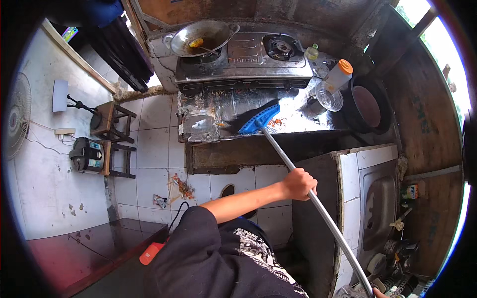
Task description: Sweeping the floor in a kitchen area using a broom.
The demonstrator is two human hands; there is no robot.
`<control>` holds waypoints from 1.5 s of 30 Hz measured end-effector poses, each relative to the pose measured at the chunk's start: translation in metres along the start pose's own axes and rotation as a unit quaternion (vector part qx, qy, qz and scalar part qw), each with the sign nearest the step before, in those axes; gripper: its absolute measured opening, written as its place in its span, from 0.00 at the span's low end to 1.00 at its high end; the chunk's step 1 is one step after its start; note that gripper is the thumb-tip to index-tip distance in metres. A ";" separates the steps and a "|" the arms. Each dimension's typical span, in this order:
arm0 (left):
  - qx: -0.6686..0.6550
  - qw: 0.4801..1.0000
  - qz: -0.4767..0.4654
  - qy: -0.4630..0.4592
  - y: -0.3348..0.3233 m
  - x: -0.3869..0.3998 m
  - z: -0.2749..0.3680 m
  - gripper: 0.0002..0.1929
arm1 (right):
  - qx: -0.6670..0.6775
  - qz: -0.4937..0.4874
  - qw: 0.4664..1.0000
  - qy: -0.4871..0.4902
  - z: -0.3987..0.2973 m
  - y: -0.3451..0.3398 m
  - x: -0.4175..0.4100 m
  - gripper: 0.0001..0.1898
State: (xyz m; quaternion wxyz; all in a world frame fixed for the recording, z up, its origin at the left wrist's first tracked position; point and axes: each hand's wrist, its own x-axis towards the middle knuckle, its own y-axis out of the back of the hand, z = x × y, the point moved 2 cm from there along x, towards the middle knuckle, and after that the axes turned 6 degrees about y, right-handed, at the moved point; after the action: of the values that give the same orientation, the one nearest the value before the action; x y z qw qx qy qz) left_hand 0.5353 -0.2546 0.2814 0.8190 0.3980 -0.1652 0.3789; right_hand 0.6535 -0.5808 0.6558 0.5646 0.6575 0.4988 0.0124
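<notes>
My left hand [299,184] is closed around the metal pole [331,219] of a broom, partway along it. My right hand [379,293] is at the pole's far end, mostly cut off by the bottom edge of the picture. The broom's blue plastic head [261,118] rests on the foil-like surface of the counter [231,102], its dark bristles pointing left and up. Orange and red food scraps [276,122] lie on the counter beside the head. A heap of similar scraps [183,188] is on the tiled floor.
Behind the broom stands a two-burner gas stove [244,67] with a wok [201,37]. A clear cup [328,97], an orange-lidded container [339,74] and a black tub [369,106] crowd the counter's right. A sink [380,208] is nearer me. Another person [115,48] stands at the doorway.
</notes>
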 end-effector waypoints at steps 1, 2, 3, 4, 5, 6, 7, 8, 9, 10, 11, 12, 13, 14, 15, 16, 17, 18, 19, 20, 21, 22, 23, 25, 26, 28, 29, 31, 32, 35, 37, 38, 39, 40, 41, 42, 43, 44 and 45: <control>-0.013 1.000 0.004 -0.001 0.008 0.002 0.009 0.09 | 0.028 -0.014 0.995 -0.099 0.009 0.003 -0.008 0.20; 0.006 1.000 0.025 -0.009 0.020 0.003 0.011 0.10 | 0.043 -0.005 0.997 -0.070 0.021 0.004 -0.009 0.21; 0.009 1.000 0.021 -0.009 0.034 0.002 0.013 0.10 | 0.047 -0.007 0.997 -0.068 0.023 0.004 -0.003 0.21; 0.039 0.999 0.032 -0.002 0.051 -0.002 0.010 0.10 | 0.020 -0.009 0.999 0.029 0.013 0.004 0.011 0.21; 0.070 0.997 0.042 0.007 0.066 -0.009 0.006 0.10 | -0.007 -0.011 0.992 0.128 0.002 0.005 0.024 0.21; 0.075 0.995 0.057 0.012 0.081 -0.020 0.000 0.10 | 0.013 -0.064 0.996 0.056 -0.002 0.009 0.035 0.21; 0.074 0.995 0.072 0.012 0.091 -0.031 -0.007 0.10 | 0.014 -0.058 0.997 0.048 0.007 0.006 0.049 0.21; 0.090 0.993 0.072 0.030 0.099 -0.045 -0.018 0.10 | -0.109 -0.026 0.973 0.201 0.009 -0.004 0.066 0.23; 0.123 0.989 0.065 0.051 0.110 -0.060 -0.027 0.10 | -0.057 0.021 0.988 0.142 0.000 -0.017 0.087 0.22; 0.139 0.986 0.062 0.067 0.119 -0.070 -0.037 0.11 | -0.047 0.013 0.978 0.202 -0.012 -0.027 0.104 0.24; 0.162 0.981 0.061 0.090 0.130 -0.083 -0.048 0.11 | -0.092 -0.002 0.967 0.236 -0.025 -0.035 0.125 0.23; 0.195 0.972 0.060 0.116 0.139 -0.097 -0.058 0.11 | -0.089 -0.005 0.959 0.268 -0.040 -0.046 0.140 0.23; 0.225 0.962 0.061 0.140 0.144 -0.108 -0.066 0.12 | -0.088 -0.005 0.950 0.298 -0.053 -0.054 0.146 0.24; 0.221 0.963 0.051 0.144 0.144 -0.113 -0.075 0.12 | -0.088 -0.005 0.950 0.298 -0.056 -0.054 0.146 0.24; 0.218 0.963 0.052 0.147 0.137 -0.115 -0.077 0.12 | -0.122 -0.007 0.947 0.296 -0.061 -0.054 0.143 0.24; 0.176 0.973 0.056 0.136 0.128 -0.110 -0.076 0.11 | -0.153 -0.007 0.943 0.294 -0.063 -0.053 0.140 0.24; 0.133 0.981 0.060 0.125 0.119 -0.105 -0.075 0.11 | -0.153 -0.006 0.944 0.292 -0.062 -0.051 0.135 0.24; 0.133 0.983 0.060 0.114 0.110 -0.099 -0.074 0.11 | -0.137 0.001 0.952 0.275 -0.056 -0.048 0.129 0.24; 0.135 0.983 0.046 0.117 0.103 -0.093 -0.075 0.12 | -0.121 0.009 0.958 0.261 -0.049 -0.044 0.124 0.24; 0.125 0.986 0.037 0.107 0.096 -0.086 -0.075 0.11 | -0.126 0.003 0.952 0.280 -0.046 -0.040 0.118 0.25; 0.114 0.988 0.029 0.097 0.088 -0.079 -0.072 0.11 | -0.128 0.004 0.952 0.278 -0.039 -0.037 0.109 0.25; 0.094 0.992 0.028 0.079 0.078 -0.068 -0.069 0.11 | -0.116 0.019 0.963 0.241 -0.032 -0.035 0.095 0.25; 0.074 0.995 0.028 0.061 0.067 -0.057 -0.065 0.10 | -0.104 0.034 0.973 0.203 -0.031 -0.031 0.083 0.25; 0.060 0.997 0.037 0.043 0.053 -0.046 -0.055 0.09 | -0.120 0.041 0.974 0.190 -0.033 -0.025 0.072 0.25; 0.064 0.997 0.033 0.042 0.050 -0.043 -0.051 0.09 | -0.117 0.053 0.976 0.175 -0.027 -0.021 0.067 0.25; 0.049 0.998 0.036 0.033 0.048 -0.031 -0.038 0.09 | -0.080 -0.023 0.985 0.154 -0.025 -0.003 0.051 0.20; 0.045 0.998 0.032 0.028 0.052 -0.024 -0.033 0.09 | -0.077 -0.019 0.986 0.150 -0.017 -0.004 0.051 0.20; 0.068 0.996 0.058 0.027 0.066 -0.014 -0.030 0.09 | -0.087 0.086 0.978 0.168 -0.004 -0.009 0.049 0.26; 0.078 0.995 0.060 0.026 0.070 -0.010 -0.031 0.10 | -0.095 0.080 0.981 0.152 -0.008 -0.013 0.053 0.26; 0.077 0.996 0.035 0.017 0.063 -0.018 -0.068 0.10 | -0.062 0.055 0.984 0.156 -0.009 -0.035 0.079 0.24; 0.096 0.995 0.023 0.033 0.071 -0.031 -0.091 0.11 | -0.072 0.012 0.987 0.145 -0.016 -0.050 0.109 0.22; 0.099 0.994 0.015 0.042 0.068 -0.030 -0.101 0.11 | -0.047 0.030 0.986 0.159 -0.016 -0.058 0.110 0.22; 0.094 0.995 0.010 0.039 0.064 -0.028 -0.105 0.11 | -0.044 0.031 0.987 0.152 -0.017 -0.063 0.106 0.22; 0.088 0.996 0.004 0.029 0.059 -0.026 -0.107 0.11 | -0.056 0.039 0.984 0.162 -0.018 -0.067 0.102 0.23; 0.083 0.996 -0.001 0.019 0.054 -0.023 -0.109 0.11 | -0.068 0.046 0.982 0.172 -0.020 -0.071 0.098 0.23; 0.069 0.998 -0.004 0.008 0.047 -0.019 -0.110 0.11 | -0.072 0.026 0.990 0.119 -0.026 -0.072 0.093 0.23; 0.066 0.998 -0.008 0.003 0.041 -0.018 -0.110 0.10 | -0.070 0.027 0.991 0.114 -0.025 -0.074 0.087 0.23; 0.058 0.998 -0.023 0.001 0.035 -0.020 -0.107 0.10 | -0.074 0.034 0.989 0.124 -0.022 -0.078 0.080 0.23; 0.050 0.998 -0.039 -0.001 0.030 -0.020 -0.102 0.10 | -0.079 0.041 0.987 0.133 -0.019 -0.082 0.072 0.22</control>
State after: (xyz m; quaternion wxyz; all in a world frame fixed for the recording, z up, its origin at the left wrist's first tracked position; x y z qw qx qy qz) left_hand 0.4964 -0.1730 0.2217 0.8121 0.4446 -0.1313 0.3545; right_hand 0.6260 -0.5299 0.5619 0.5420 0.6234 0.5397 0.1623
